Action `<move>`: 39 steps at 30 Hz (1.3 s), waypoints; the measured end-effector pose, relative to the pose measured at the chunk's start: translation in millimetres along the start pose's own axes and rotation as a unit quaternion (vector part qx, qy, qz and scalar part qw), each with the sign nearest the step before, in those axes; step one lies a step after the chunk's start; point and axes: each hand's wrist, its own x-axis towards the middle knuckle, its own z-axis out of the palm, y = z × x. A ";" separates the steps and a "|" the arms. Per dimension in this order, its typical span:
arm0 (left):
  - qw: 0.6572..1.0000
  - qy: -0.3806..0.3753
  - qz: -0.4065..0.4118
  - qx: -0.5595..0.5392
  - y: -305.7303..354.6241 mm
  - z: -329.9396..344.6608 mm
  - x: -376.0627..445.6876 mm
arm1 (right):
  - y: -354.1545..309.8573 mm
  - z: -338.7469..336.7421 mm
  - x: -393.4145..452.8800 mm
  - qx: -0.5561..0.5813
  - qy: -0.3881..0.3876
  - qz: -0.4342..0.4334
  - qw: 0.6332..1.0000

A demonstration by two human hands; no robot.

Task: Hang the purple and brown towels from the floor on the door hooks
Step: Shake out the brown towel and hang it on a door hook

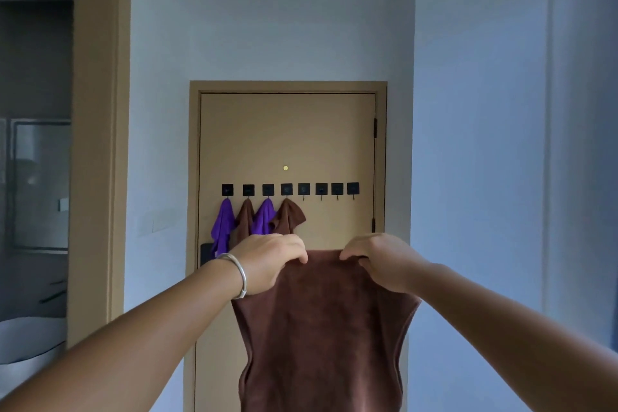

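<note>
A large brown towel [322, 328] hangs spread in front of me. My left hand [271, 261] grips its top edge on the left, and my right hand [384, 259] grips the top edge on the right. Beyond it is a tan door [287, 140] with a row of several black square hooks [321, 189]. The four leftmost hooks carry towels: a purple towel [222, 227], a brown towel [244, 217], a second purple towel [264, 216] and a second brown towel [289, 214]. The hooks to the right are bare. The floor is hidden.
White walls [468, 144] flank the door recess. An open doorway with a tan frame [97, 144] stands at the left, with a white basin [30, 338] at its foot. A dark door handle plate [205, 252] sits at the door's left edge.
</note>
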 end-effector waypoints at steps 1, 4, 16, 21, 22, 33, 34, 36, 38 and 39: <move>1.000 -0.002 -0.003 0.000 -12.4 7.4 5.9 | 4.1 6.2 12.0 -0.004 0.006 0.001 1.000; 1.000 -0.003 -0.006 0.003 -46.7 28.0 23.9 | 17.5 25.3 46.5 -0.015 0.022 -0.009 1.000; 1.000 -0.012 -0.014 0.007 -168.9 119.2 123.1 | 113.5 106.3 181.3 -0.051 0.052 -0.052 0.996; 0.999 -0.031 -0.002 0.015 -214.9 159.2 180.8 | 171.0 140.2 237.6 -0.040 0.046 -0.039 0.997; 0.999 -0.037 0.001 0.017 -222.9 166.4 191.3 | 180.7 145.8 247.9 -0.039 0.043 -0.039 0.998; 0.998 -0.056 0.002 0.021 -321.9 263.1 297.2 | 280.3 220.6 354.8 -0.034 0.047 -0.012 0.998; 0.998 -0.058 0.005 0.023 -331.8 273.3 306.8 | 289.4 228.3 365.0 -0.034 0.045 -0.010 0.998; 0.998 -0.065 0.009 0.025 -353.3 294.6 326.4 | 308.1 244.7 387.1 -0.033 0.040 -0.005 0.999; 0.997 -0.066 0.007 0.025 -375.9 315.2 345.9 | 325.9 259.7 412.0 -0.032 0.035 0.001 0.999; 0.998 -0.063 0.008 0.027 -387.6 325.1 355.8 | 334.5 266.8 425.5 -0.034 0.034 0.004 0.999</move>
